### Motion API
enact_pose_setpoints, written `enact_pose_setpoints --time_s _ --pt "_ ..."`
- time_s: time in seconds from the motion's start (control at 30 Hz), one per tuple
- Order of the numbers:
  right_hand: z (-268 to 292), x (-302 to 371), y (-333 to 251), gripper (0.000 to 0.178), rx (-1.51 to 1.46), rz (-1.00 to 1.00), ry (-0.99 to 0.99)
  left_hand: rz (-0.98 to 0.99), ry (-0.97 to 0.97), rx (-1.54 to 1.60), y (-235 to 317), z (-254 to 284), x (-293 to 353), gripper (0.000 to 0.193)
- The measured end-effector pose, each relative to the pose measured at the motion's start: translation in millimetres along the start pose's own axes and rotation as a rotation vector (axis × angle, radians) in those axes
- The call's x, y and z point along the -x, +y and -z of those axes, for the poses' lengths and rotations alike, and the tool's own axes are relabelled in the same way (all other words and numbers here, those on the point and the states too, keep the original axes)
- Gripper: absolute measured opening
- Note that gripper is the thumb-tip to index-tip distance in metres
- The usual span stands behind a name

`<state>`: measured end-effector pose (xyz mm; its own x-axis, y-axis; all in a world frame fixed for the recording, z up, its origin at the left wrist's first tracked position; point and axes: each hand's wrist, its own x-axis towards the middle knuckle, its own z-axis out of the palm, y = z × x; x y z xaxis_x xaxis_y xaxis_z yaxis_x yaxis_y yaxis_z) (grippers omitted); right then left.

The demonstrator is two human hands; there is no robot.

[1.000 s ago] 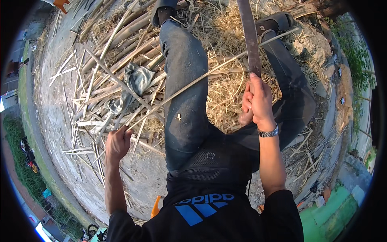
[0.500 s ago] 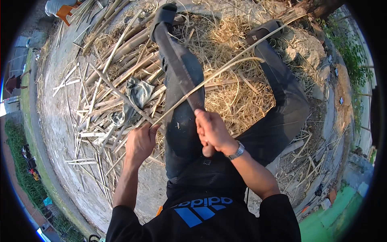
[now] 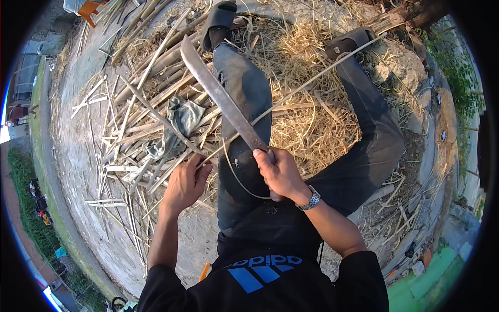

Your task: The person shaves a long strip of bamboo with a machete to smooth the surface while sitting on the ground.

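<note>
Swung further left since half a second ago: machete (image 3: 215, 92), now with its tip out over the bamboo, left of the left shoe (image 3: 218, 20). Gone from the far part of the bamboo strip (image 3: 312, 82): a loose strand standing off it then. New beside the machete's handle (image 3: 276, 197): a thin curled sliver (image 3: 228, 164). Probable meaning for the work in hand: something pared from the strip, with the stroke well advanced.

Largest around: wide heap of split bamboo (image 3: 161, 67) on the ground, to the left; then dark-trousered left leg (image 3: 249, 93), then tangled pale shavings (image 3: 301, 130) between both legs. Slanting from the left hand (image 3: 187, 182) over the left thigh and right shoe (image 3: 358, 39), the long strip, crossed above that thigh by the blade; touching or just apart, impossible to tell. On the heap, crumpled grey-green cloth (image 3: 184, 117).

Right hand (image 3: 280, 171) wrapped firmly around the handle. Left thumb and fingertips pressed together, pinching the strip's near end. Smallest: the sliver, arcing over the thigh toward the handle's butt; attached or loose, cannot tell.
</note>
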<state>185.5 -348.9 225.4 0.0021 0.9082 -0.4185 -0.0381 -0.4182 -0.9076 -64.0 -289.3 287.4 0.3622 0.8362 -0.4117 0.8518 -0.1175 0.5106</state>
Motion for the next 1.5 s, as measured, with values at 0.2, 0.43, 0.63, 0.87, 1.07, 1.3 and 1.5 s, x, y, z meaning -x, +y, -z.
enact_pose_setpoints --time_s 0.2,0.43,0.63,0.87,1.07,1.3,1.5 --pt "51.3 -15.9 -3.2 0.039 0.042 0.048 0.215 0.019 0.192 -0.236 -61.5 22.4 48.6 0.023" --pt "96.0 -38.3 -16.0 0.040 -0.111 -0.036 0.330 0.028 0.268 -0.215 -110.9 35.9 84.6 0.021" --pt "107.6 -42.4 -19.9 0.040 -0.191 -0.022 0.441 -0.097 0.505 -0.232 -120.3 25.7 81.2 0.015" --pt "29.2 -4.6 16.0 0.037 0.014 0.027 0.205 -0.281 0.601 -0.380 -99.3 1.9 45.3 0.023" --pt "75.0 -35.3 4.0 0.042 -0.196 0.022 0.321 -0.259 0.640 -0.357 -101.7 -14.0 43.4 0.021" --pt "2.1 2.9 -1.9 0.048 0.269 0.154 0.077 -0.306 0.578 -0.262 -76.5 -26.0 15.8 0.017" --pt "104.2 -28.9 -15.9 0.045 -0.211 0.048 0.515 -0.207 0.493 -0.169 -85.9 -21.6 31.9 0.011"
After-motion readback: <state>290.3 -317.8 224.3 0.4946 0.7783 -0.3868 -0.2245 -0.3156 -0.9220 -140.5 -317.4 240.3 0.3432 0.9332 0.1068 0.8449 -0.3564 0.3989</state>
